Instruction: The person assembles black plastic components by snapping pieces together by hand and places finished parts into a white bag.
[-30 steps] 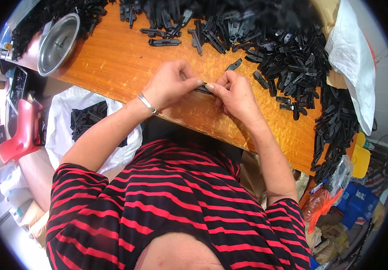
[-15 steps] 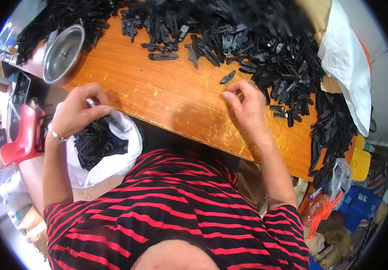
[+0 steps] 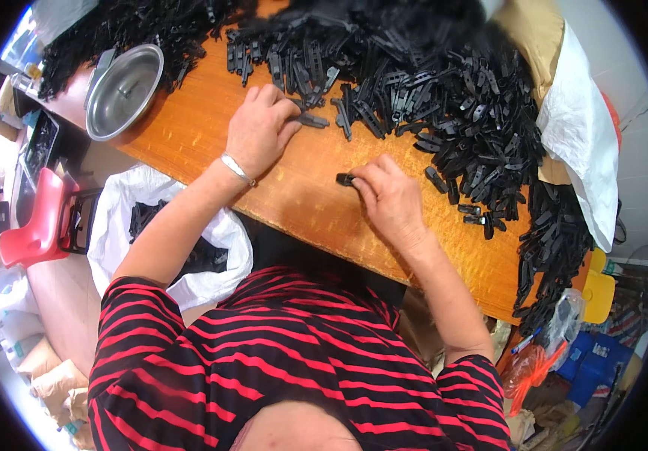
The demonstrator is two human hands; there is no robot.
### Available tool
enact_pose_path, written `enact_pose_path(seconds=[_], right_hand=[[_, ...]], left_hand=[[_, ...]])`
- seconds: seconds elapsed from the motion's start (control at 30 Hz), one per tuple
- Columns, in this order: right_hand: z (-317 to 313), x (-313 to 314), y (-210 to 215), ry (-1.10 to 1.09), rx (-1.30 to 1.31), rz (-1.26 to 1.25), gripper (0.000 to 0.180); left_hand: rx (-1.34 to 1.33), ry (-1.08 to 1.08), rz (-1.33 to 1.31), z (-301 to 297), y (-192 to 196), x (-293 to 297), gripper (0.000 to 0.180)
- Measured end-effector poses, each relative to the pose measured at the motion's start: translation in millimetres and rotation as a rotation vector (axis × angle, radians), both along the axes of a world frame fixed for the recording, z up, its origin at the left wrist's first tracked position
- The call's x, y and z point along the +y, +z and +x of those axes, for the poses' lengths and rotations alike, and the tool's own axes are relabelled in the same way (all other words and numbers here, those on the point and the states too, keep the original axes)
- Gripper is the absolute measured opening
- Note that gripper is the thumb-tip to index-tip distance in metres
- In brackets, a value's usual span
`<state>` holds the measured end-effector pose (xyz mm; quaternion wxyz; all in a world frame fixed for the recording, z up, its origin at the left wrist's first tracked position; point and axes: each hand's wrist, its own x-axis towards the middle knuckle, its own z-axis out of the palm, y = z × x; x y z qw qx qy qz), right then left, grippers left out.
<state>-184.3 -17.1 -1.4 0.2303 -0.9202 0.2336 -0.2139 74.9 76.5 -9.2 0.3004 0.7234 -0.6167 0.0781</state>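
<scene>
Through the head camera, I had the right hand point(image 3: 391, 197) over the brown wooden surface point(image 3: 301, 203), thumb and fingers pinching a small black plastic clip-like piece point(image 3: 345, 180). Its free end pointed left, its long axis running roughly left to right. Farther off, the left hand point(image 3: 258, 129) curled at the left end of a slim, elongated black piece point(image 3: 313, 120), which pointed right and slightly toward me; I couldn't tell whether those fingers gripped it. Beyond lay a heap of black plastic pieces point(image 3: 481, 124).
</scene>
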Motion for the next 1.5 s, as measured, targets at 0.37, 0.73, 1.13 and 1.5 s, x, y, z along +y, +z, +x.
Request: enact_pose_path(seconds=[0.37, 0.73, 1.13, 1.5], right_hand=[[7, -6, 9, -0.061, -0.064, 0.034, 0.019], [0, -20, 15, 0.031, -0.275, 0.027, 0.013], [-12, -7, 13, -0.226, -0.115, 1.103, 0.023], [-8, -10, -9, -0.310, 0.130, 0.777, 0.031]], left_hand=[[0.140, -0.135, 0.103, -37, 0, 3, 0.022], [1.301, -0.307, 0.454, -42, 23, -10, 0.025], [1.130, -0.173, 0.347, -66, 12, 2, 0.022], [0.911, -0.057, 0.437, -72, 4, -7, 0.025]])
